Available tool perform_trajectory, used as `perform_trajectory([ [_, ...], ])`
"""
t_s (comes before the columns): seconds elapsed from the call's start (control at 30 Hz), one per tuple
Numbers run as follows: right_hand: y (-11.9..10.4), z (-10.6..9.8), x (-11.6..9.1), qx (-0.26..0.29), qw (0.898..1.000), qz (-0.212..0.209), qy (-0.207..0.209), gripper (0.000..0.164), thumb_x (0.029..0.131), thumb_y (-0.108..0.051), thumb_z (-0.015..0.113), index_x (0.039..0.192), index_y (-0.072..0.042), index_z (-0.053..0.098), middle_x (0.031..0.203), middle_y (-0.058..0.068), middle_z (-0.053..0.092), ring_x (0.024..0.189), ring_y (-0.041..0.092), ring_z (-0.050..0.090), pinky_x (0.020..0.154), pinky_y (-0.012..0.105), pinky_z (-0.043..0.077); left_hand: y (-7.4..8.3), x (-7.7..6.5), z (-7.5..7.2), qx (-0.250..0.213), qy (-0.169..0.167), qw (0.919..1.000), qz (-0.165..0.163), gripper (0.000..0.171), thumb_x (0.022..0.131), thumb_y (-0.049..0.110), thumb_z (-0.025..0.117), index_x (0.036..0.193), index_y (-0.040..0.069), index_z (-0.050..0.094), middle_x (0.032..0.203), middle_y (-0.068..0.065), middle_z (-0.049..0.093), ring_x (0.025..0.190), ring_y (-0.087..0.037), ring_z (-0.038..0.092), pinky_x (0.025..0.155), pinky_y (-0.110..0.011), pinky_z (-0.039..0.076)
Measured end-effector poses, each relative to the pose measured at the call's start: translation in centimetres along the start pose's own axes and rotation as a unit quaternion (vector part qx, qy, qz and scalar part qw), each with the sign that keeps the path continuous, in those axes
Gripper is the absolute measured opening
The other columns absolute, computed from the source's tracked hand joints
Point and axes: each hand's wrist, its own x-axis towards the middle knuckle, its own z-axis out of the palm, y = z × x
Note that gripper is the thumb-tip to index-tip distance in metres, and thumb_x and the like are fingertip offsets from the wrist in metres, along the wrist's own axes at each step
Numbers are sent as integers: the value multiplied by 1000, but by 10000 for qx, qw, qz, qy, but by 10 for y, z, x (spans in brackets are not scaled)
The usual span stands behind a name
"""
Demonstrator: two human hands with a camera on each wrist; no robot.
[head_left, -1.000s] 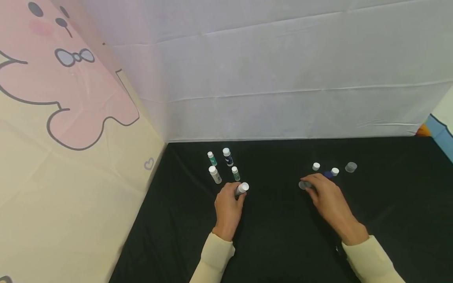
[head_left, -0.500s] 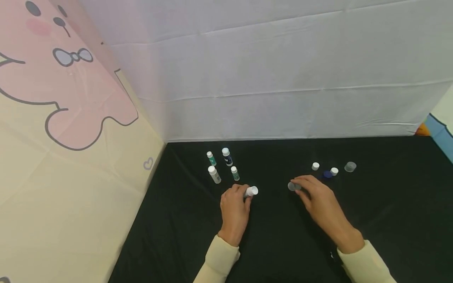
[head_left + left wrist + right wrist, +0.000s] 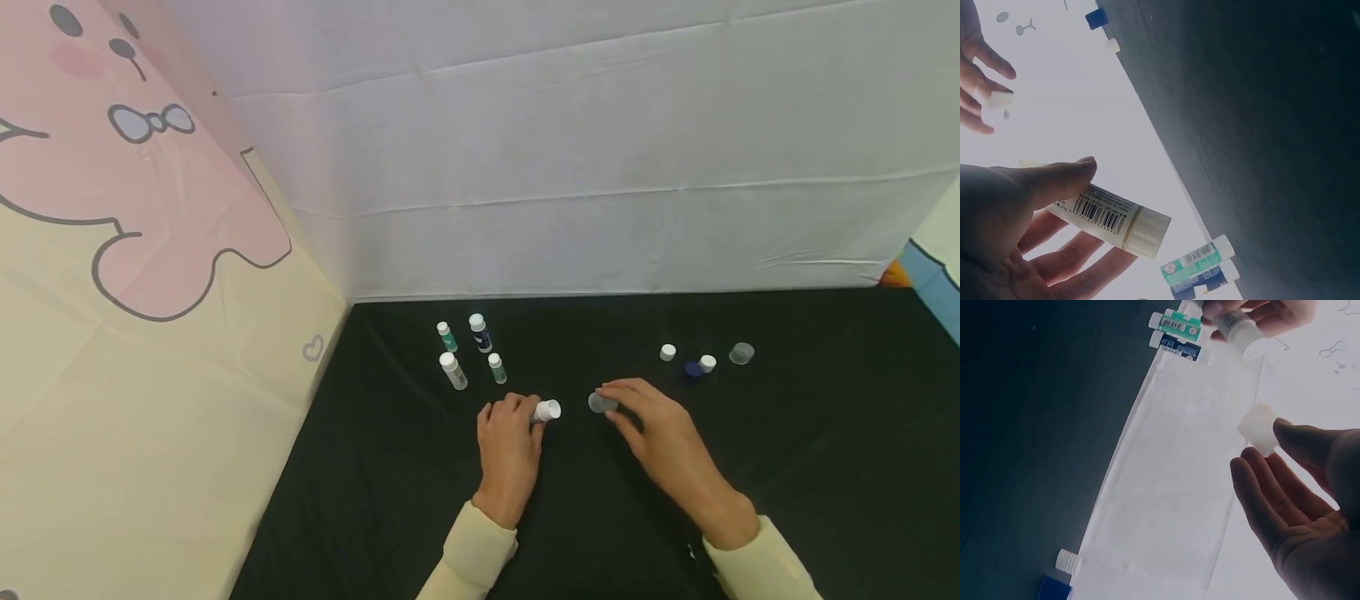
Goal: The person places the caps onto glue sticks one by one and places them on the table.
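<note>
From where I sit, the weak spot looks to be the small translucent cup (image 3: 601, 403), pinched between the thumb and fingers of the right hand (image 3: 660, 429); a grip that slight could let it squirt out and, I suspect, roll over the black tablecloth (image 3: 585, 517). The left hand (image 3: 510, 454) is wrapped round the white tube (image 3: 1107, 215), holding it tilted with one end toward the cup — a gap lies between them, and if they met out of line I'd expect the rims to knock and one to slip. The white tube sits just in front of the standing group, so careless knuckles could topple the green tube (image 3: 498, 370) or the pale tube (image 3: 455, 373); the teal tube (image 3: 448, 338) and navy tube (image 3: 482, 335) stand behind. All four are opaque and white-topped, so I can't tell what they contain, nor whether the held one is lidded or full. I make out nothing inside the translucent cup, nor in the clear cup (image 3: 741, 354) off to the right, near a white cap (image 3: 707, 363), a blue cap (image 3: 693, 370) and another white cap (image 3: 667, 352).
</note>
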Motion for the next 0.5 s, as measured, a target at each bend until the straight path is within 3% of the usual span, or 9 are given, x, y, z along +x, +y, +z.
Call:
perform_trajectory([
  [0.5, -10, 4, -2, 252, 9997, 38, -67, 45, 74, 14, 88, 114, -4, 77, 113, 5, 76, 100, 24, 74, 97, 3, 41, 11, -2, 1, 170, -26, 9998, 136, 26, 81, 12, 92, 104, 15, 81, 99, -1, 74, 93, -22, 70, 100, -60, 52],
])
